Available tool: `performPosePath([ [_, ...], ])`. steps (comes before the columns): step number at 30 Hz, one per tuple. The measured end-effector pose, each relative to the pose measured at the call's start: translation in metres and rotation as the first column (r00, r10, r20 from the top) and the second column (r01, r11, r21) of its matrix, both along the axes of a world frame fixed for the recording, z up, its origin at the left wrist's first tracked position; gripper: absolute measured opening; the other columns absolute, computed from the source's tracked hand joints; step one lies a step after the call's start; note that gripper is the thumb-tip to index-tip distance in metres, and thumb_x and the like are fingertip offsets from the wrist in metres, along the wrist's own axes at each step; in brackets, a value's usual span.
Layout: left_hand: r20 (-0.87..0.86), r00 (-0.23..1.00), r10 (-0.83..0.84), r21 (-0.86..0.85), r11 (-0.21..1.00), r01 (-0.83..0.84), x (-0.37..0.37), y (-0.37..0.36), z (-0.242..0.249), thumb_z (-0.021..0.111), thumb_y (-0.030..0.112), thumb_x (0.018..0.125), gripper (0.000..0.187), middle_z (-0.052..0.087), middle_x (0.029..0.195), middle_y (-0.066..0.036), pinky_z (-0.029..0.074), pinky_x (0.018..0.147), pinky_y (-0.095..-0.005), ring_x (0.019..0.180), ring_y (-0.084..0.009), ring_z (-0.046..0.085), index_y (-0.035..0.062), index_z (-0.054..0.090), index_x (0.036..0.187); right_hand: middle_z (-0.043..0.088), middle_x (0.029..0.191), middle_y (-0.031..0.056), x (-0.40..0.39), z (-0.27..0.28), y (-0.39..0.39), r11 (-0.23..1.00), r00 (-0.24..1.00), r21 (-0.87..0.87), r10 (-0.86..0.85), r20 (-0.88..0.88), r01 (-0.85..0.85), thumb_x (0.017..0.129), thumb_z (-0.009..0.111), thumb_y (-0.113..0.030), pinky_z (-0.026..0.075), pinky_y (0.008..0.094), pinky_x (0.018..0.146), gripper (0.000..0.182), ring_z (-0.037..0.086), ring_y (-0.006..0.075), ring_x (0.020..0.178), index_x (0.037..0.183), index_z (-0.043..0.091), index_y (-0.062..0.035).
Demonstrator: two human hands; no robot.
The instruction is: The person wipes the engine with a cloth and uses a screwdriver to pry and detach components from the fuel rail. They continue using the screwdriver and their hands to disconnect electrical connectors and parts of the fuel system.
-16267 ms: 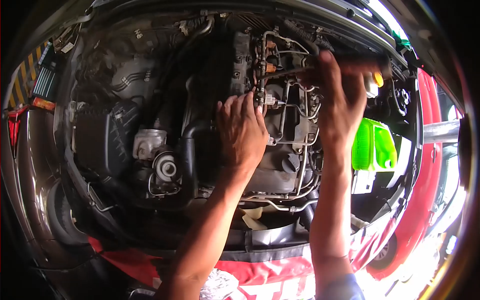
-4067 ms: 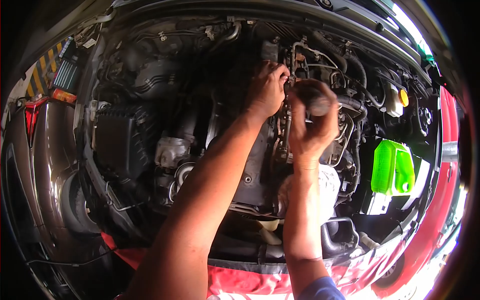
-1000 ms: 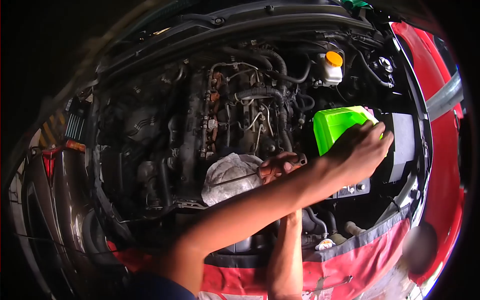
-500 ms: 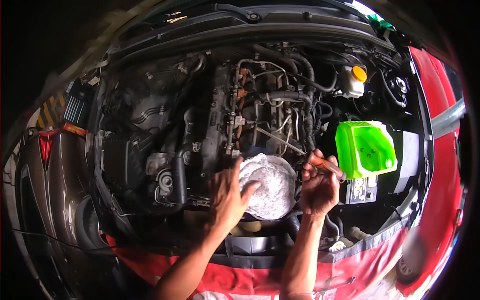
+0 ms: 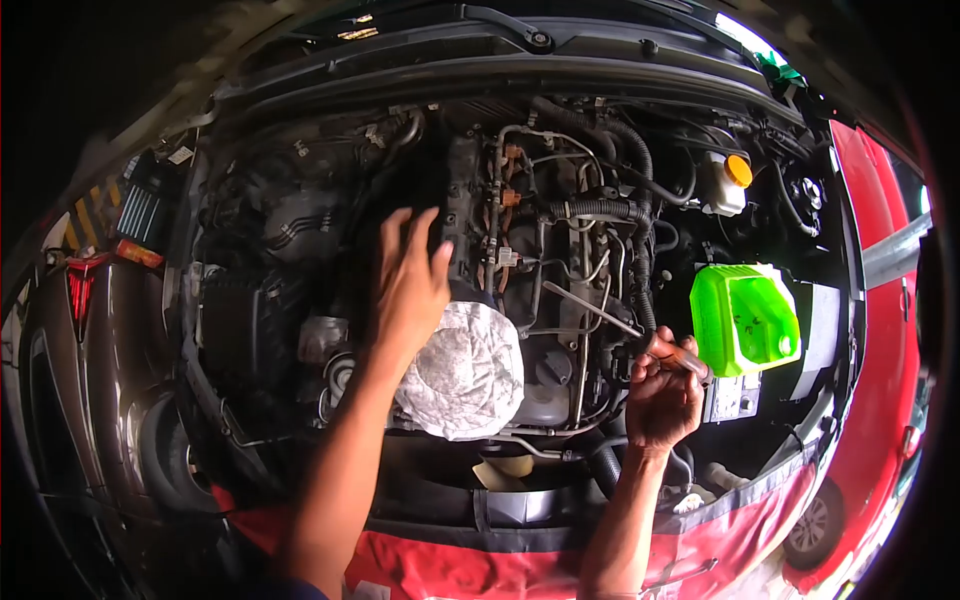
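Observation:
My left hand (image 5: 412, 285) is over the left side of the engine, its fingers spread and pointing away from me. Just below its thumb is a round, crumpled white cloth (image 5: 463, 372) with grey smudges, overlapping the wrist side of the hand in this view. My right hand (image 5: 664, 400), palm up, is closed around the orange handle of a screwdriver (image 5: 598, 311). Its long metal shaft slants up and left across the engine's pipes, the tip near the middle of the engine (image 5: 525, 240). To the right of the cloth, a black round cap (image 5: 553, 367) shows on the engine.
A bright green plastic container (image 5: 722, 335) rests by the battery (image 5: 733, 402), close to my right hand. Farther back stands a white reservoir with a yellow cap (image 5: 738, 171). A red cover (image 5: 500, 566) drapes the front edge. Vehicles flank both sides.
My left hand has moved left and farther over the engine. The white cloth has shifted left too, uncovering the black cap. My right hand keeps the screwdriver; the whole view has shifted slightly.

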State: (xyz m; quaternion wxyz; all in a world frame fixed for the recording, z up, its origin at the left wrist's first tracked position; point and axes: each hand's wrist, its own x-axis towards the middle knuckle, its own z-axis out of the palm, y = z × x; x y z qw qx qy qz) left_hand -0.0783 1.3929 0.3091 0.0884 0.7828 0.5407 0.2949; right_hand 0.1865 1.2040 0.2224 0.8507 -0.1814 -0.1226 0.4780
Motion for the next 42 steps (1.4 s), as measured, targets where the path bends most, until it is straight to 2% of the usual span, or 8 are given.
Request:
performPosePath([
  [4,0.078,0.996,-0.036,-0.169,0.984,0.049,0.017,0.014,-0.017,0.061,0.029,0.104,0.04,0.054,0.142,-0.022,0.042,0.112,-0.0512,0.135,-0.0453,0.049,0.003,0.061,0.136,0.055,0.144,0.0286,0.004,-0.001,-0.001,0.999,1.0,0.021,0.024,0.014,-0.025,0.099,0.063,-0.034,0.056,0.0464,0.101,0.053,0.068,0.038,0.115,0.141,0.046,-0.0055],
  [8,-0.307,0.94,-0.15,-0.157,0.982,0.105,-0.006,-0.058,0.0,0.073,0.04,0.096,0.054,0.059,0.139,-0.019,0.037,0.118,-0.0524,0.14,-0.0415,0.046,0.0009,0.064,0.133,0.055,0.144,0.0288,0.006,-0.002,-0.003,0.999,0.998,0.044,0.0,-0.064,0.003,0.101,0.061,-0.032,0.055,0.0477,0.104,0.052,0.065,0.0378,0.124,0.143,0.047,-0.0042],
  [13,-0.204,0.948,-0.243,-0.071,0.97,0.234,-0.026,-0.074,-0.018,0.083,0.026,0.087,0.045,0.063,0.128,-0.016,0.039,0.118,-0.053,0.131,-0.0411,0.055,0.0022,0.062,0.118,0.055,0.145,0.0293,0.006,-0.003,-0.003,0.998,0.996,0.065,-0.009,-0.093,0.015,0.103,0.06,-0.029,0.054,0.0491,0.106,0.051,0.062,0.0379,0.129,0.144,0.047,-0.0029],
  [20,0.203,0.945,-0.255,-0.219,0.929,0.298,0.013,-0.121,0.0,0.088,0.031,0.086,0.044,0.07,0.087,-0.014,0.057,0.062,-0.0417,0.071,-0.0319,0.071,0.0058,0.063,0.113,0.055,0.146,0.0297,0.008,-0.007,-0.003,0.993,0.994,0.121,0.022,-0.108,-0.009,0.104,0.059,-0.029,0.054,0.0487,0.108,0.051,0.064,0.0386,0.128,0.146,0.046,-0.0032],
  [25,-0.032,0.971,-0.236,-0.095,0.968,0.232,0.003,-0.098,-0.041,0.087,0.028,0.085,0.046,0.05,0.142,-0.016,0.043,0.11,-0.0518,0.135,-0.0417,0.047,0.0079,0.063,0.118,0.057,0.145,0.0289,0.006,-0.003,-0.002,0.997,0.997,0.071,-0.01,-0.07,0.015,0.103,0.059,-0.03,0.054,0.0478,0.107,0.05,0.066,0.0392,0.124,0.144,0.047,-0.0035],
  [31,0.031,0.956,-0.293,-0.025,0.955,0.294,0.0,-0.085,-0.044,0.085,0.018,0.082,0.025,0.054,0.137,-0.018,0.039,0.114,-0.056,0.134,-0.041,0.049,0.0058,0.068,0.095,0.057,0.145,0.0275,0.006,0.0,0.0,0.999,1.0,0.047,0.009,0.011,-0.01,0.101,0.061,-0.032,0.055,0.0446,0.104,0.052,0.067,0.0368,0.119,0.142,0.048,-0.0034],
  [40,-0.026,0.955,-0.295,0.01,0.955,0.296,0.0,-0.085,-0.041,0.08,0.023,0.086,0.025,0.055,0.133,-0.018,0.036,0.12,-0.0553,0.13,-0.0392,0.052,0.0032,0.065,0.084,0.061,0.138,0.0281,-0.034,0.059,0.034,0.999,0.985,-0.003,-0.05,0.165,0.052,0.101,0.062,-0.033,0.059,0.0444,0.095,0.047,0.07,0.0362,0.11,0.136,0.049,-0.0045],
  [42,0.019,0.959,-0.283,0.013,0.959,0.283,0.0,-0.084,-0.043,0.081,0.02,0.085,0.024,0.056,0.131,-0.017,0.036,0.119,-0.0547,0.129,-0.0411,0.051,0.0036,0.063,0.081,0.072,0.118,0.0251,-0.048,0.086,0.077,0.974,0.965,-0.103,-0.178,0.195,0.201,0.104,0.061,-0.028,0.062,0.0393,0.083,0.037,0.075,0.0339,0.096,0.13,0.054,-0.0016],
])
